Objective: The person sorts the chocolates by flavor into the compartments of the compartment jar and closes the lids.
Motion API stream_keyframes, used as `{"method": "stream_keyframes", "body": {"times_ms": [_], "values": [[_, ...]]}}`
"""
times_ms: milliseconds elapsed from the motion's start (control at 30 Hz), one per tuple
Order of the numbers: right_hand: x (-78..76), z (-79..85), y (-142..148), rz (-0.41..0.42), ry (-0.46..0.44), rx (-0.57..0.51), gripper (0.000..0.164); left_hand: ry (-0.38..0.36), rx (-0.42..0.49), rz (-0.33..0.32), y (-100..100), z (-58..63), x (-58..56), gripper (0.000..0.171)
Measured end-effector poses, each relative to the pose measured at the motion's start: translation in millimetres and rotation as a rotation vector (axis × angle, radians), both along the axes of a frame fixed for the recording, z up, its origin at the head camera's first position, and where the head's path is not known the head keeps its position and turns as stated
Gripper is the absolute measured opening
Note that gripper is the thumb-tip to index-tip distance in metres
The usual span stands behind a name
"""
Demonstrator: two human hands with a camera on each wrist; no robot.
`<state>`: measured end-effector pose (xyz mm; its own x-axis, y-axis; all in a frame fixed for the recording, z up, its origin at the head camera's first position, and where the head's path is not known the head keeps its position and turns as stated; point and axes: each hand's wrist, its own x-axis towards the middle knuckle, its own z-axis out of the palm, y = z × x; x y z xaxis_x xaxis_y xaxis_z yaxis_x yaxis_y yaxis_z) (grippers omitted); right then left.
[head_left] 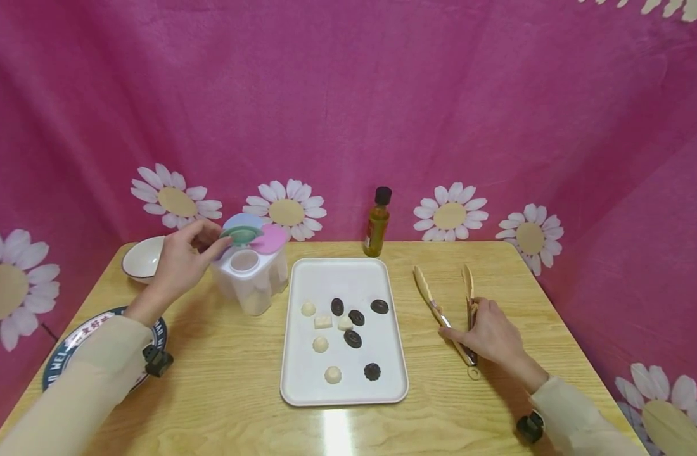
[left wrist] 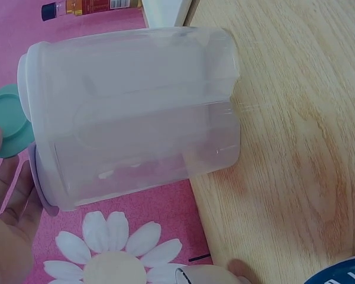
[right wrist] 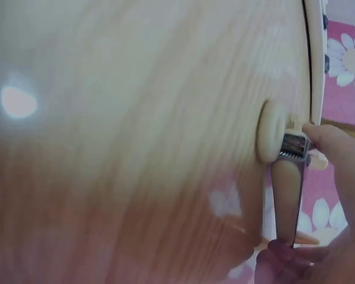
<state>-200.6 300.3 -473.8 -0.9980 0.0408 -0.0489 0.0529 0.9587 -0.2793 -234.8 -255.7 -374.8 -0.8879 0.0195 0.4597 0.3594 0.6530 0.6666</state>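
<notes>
Fingers (head_left: 217, 247) of left hand (head_left: 183, 256) pinch green lid (head_left: 242, 236); right hand (head_left: 497, 334) apparently grips tongs (head_left: 434, 307).

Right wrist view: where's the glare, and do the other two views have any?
Right wrist: a white glare spot on the glossy table, left of the tongs, fine detail soft; head: a glare patch just below the tray, clear of the tongs; left wrist: dimmer, no such bright spot, container looking hazy.

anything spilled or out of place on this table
Nothing stands out: the dark and cream pieces lie scattered but all within the white tray, the bottle stands upright, and the left hand holds the green lid up.
</notes>
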Motion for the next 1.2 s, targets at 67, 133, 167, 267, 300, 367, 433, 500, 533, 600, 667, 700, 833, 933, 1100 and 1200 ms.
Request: {"method": "stream_keyframes", "body": {"times_ms": [67, 133, 167, 267, 300, 367, 433, 500, 533, 600, 667, 700, 833, 933, 1100, 1200], "values": [[-1.8, 0.9, 4, 0.017, 0.005, -0.003, 0.114, 0.009, -0.001, -0.001, 0, -0.3, -0.5, 0.021], [-3.1, 1.4, 9, 0.028, 0.008, -0.010, 0.111, 0.016, 0.000, -0.003, -1, -0.6, -0.8, 0.020], [-3.6, 2.0, 12, 0.032, 0.011, -0.011, 0.110, 0.019, -0.001, -0.003, -1, -0.7, -0.9, 0.019], [-3.6, 2.6, 21, 0.029, 0.006, -0.015, 0.106, 0.027, -0.001, -0.005, 0, -0.9, -1.0, 0.018], [-3.3, 2.3, 23, 0.024, 0.004, -0.013, 0.104, 0.030, -0.001, -0.006, 0, -0.9, -1.0, 0.018], [-2.8, 2.2, 26, 0.013, 0.000, -0.006, 0.102, 0.031, -0.003, -0.006, 0, -0.8, -0.6, 0.018], [-3.2, 1.5, 27, 0.004, -0.007, 0.001, 0.100, 0.031, -0.005, -0.005, 0, -0.8, -0.1, 0.018], [-4.1, 1.6, 27, -0.001, -0.012, 0.013, 0.098, 0.032, -0.005, -0.005, 0, -0.6, 0.4, 0.018], [-4.8, 1.7, 26, -0.004, -0.012, 0.017, 0.096, 0.032, -0.007, -0.005, 0, -0.5, 0.6, 0.017], [-6.0, 2.0, 25, -0.009, -0.016, 0.025, 0.092, 0.033, -0.007, -0.004, 0, -0.3, 0.9, 0.017], [-6.9, 2.3, 24, -0.018, -0.015, 0.029, 0.089, 0.032, -0.007, -0.005, 0, -0.2, 1.1, 0.017], [-7.0, 2.3, 23, -0.025, -0.015, 0.029, 0.086, 0.030, -0.006, -0.006, 1, -0.1, 1.2, 0.017], [-7.2, 2.3, 23, -0.039, 0.014, 0.011, 0.090, 0.022, -0.001, -0.006, 1, -0.6, 1.7, 0.017], [-6.8, 3.4, 24, -0.043, 0.060, -0.008, 0.097, 0.023, 0.000, -0.003, 1, -1.1, 1.8, 0.017], [-6.0, 10.3, 25, -0.032, 0.134, -0.018, 0.093, 0.029, -0.001, 0.002, 0, -1.7, 1.6, 0.017], [-3.8, 17.9, 25, -0.009, 0.177, -0.020, 0.091, 0.028, 0.000, 0.003, 0, -2.4, 1.3, 0.017]]}}
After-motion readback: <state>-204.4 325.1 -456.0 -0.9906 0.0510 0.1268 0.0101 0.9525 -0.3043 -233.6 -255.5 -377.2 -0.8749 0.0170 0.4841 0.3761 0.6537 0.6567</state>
